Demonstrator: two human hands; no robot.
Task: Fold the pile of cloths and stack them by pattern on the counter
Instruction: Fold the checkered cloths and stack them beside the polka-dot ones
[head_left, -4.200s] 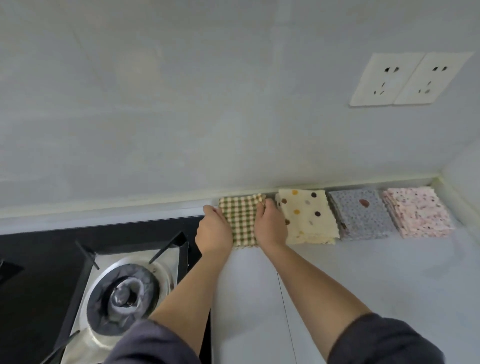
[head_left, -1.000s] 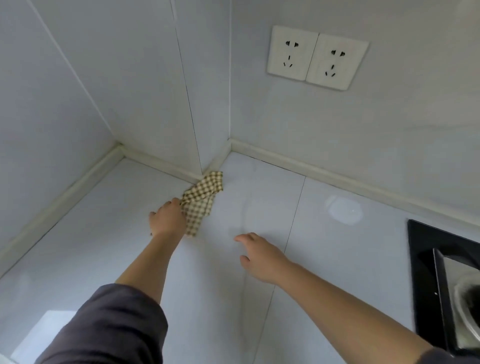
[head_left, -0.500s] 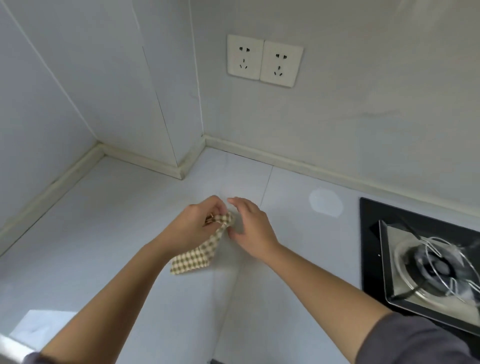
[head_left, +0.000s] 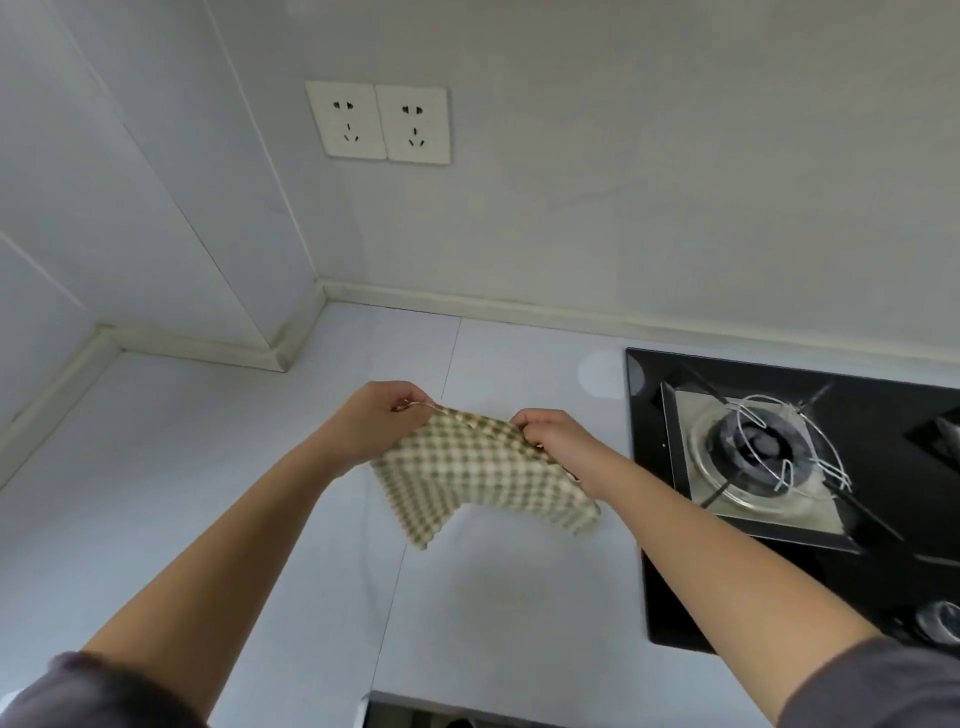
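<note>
Our left hand (head_left: 382, 415) is pinching the checked cloth's (head_left: 475, 480) left top corner, our right hand (head_left: 553, 436) is pinching its right, and we are holding it spread above the bench (head_left: 208, 457), left of the gas hob (head_left: 779, 467).

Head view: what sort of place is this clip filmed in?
Probably a home kitchen: a gas burner sits in a black hob set into a pale counter, with wall sockets above. The left hand and right hand hold a checked cloth.
</note>
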